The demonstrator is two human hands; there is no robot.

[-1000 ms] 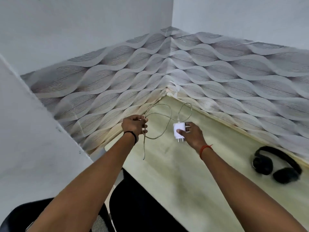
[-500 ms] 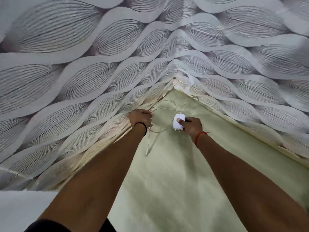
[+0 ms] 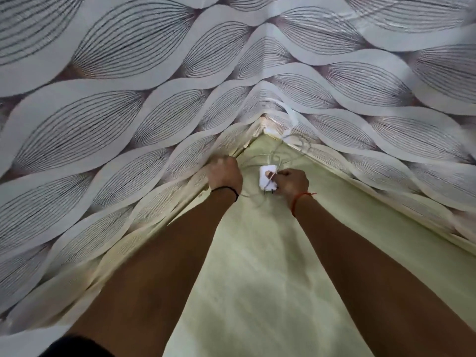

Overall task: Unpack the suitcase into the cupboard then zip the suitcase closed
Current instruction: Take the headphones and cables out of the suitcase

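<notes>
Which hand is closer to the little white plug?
Right. The right hand pinches the white plug; the left hand is apart, to its left, by the patterned wall.

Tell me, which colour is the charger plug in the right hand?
White. The charger plug, held by the right hand, shows best in the head view.

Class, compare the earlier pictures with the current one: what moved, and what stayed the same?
Both hands pushed deeper toward the shelf's back corner. The right hand still grips the small white plug-in charger; the left hand still holds its thin pale cable. The black headphones are no longer in view.
</notes>
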